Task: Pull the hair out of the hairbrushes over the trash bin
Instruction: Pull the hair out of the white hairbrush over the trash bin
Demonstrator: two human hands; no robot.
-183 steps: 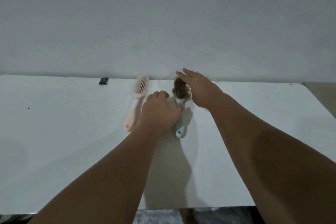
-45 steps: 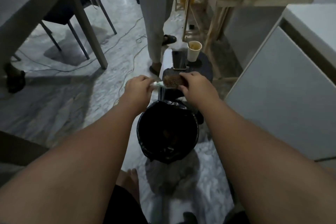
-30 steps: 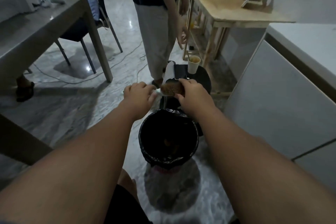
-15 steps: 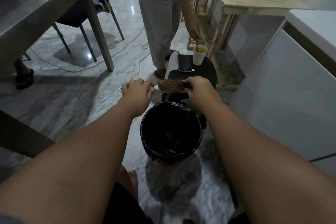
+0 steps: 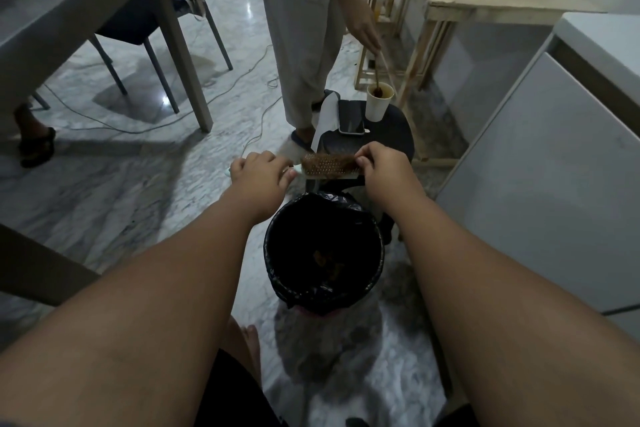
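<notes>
Left hand (image 5: 258, 173): fingers curled round the hairbrush's (image 5: 330, 170) pale handle.
Right hand (image 5: 384, 172): fingertips pinch the far end of the brush head.
Hairbrush: held level between both hands, bristles matted with brown hair (image 5: 320, 163), above the trash bin's (image 5: 325, 198) back rim.
Trash bin: black-lined, on marble floor, brownish clumps inside.
Behind: dark stool (image 5: 394, 139) bearing paper cup (image 5: 378, 104) and phone (image 5: 351, 121); a bystander (image 5: 301, 28) holds a stick in the cup.
</notes>
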